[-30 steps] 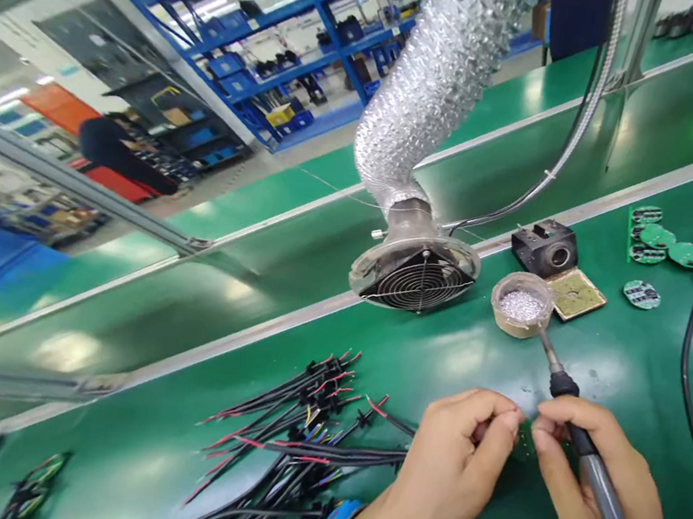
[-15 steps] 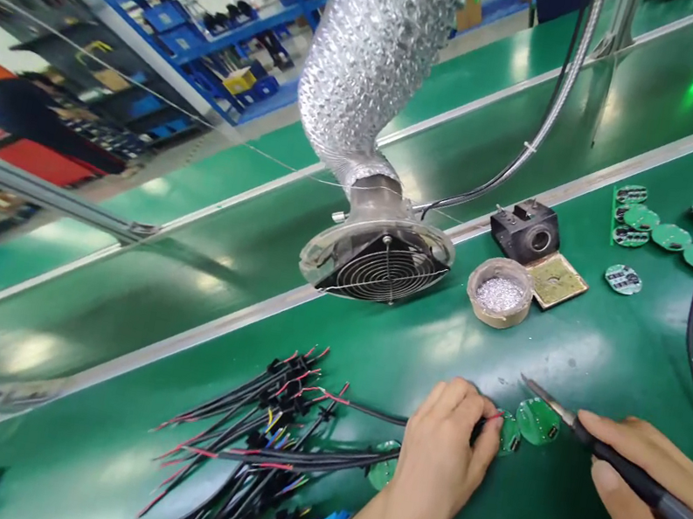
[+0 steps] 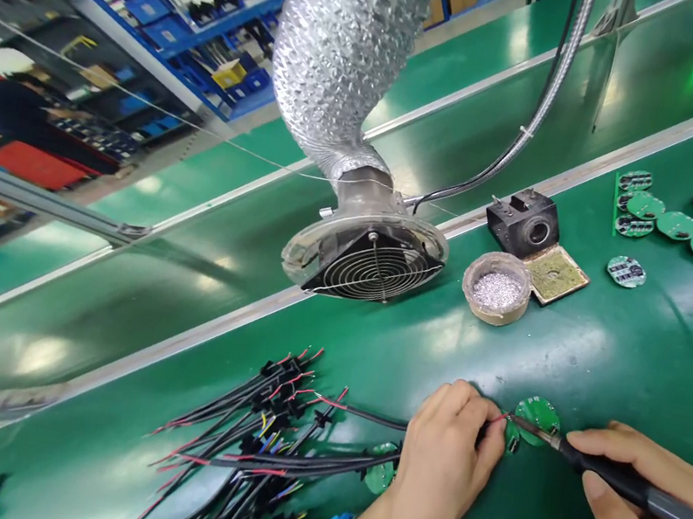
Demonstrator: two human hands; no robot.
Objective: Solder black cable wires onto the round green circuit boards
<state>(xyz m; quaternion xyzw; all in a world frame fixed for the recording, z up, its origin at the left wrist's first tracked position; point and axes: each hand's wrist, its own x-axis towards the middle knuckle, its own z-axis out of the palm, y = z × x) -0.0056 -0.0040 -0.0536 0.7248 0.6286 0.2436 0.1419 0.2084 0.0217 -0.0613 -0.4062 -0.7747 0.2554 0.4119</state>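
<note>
My left hand [image 3: 445,462] is closed on a black cable [image 3: 373,416], pinching it so a short red wire end pokes out past the fingertips. That wire end meets a small green circuit board [image 3: 512,436], partly hidden by my fingers. In my right hand [image 3: 655,515] is a soldering iron [image 3: 609,474], gripped like a pen. Its tip touches or nearly touches the red wire at the board's edge. Just behind the iron's shaft lies another round green board [image 3: 539,410]. One more green board [image 3: 380,472] sits left of my left wrist, partly under cables.
Several black cables [image 3: 247,456] with stripped coloured ends lie at left. A fume extractor [image 3: 378,269] hangs over the bench. Behind my hands are a bowl of solder bits [image 3: 497,289], an iron stand [image 3: 525,225] and a sponge tray [image 3: 557,275]. Round boards [image 3: 677,225] are spread at right.
My right hand has brought the soldering iron's tip down and left, from above the boards to the red wire at the small board. My left hand keeps its hold; the view has shifted slightly.
</note>
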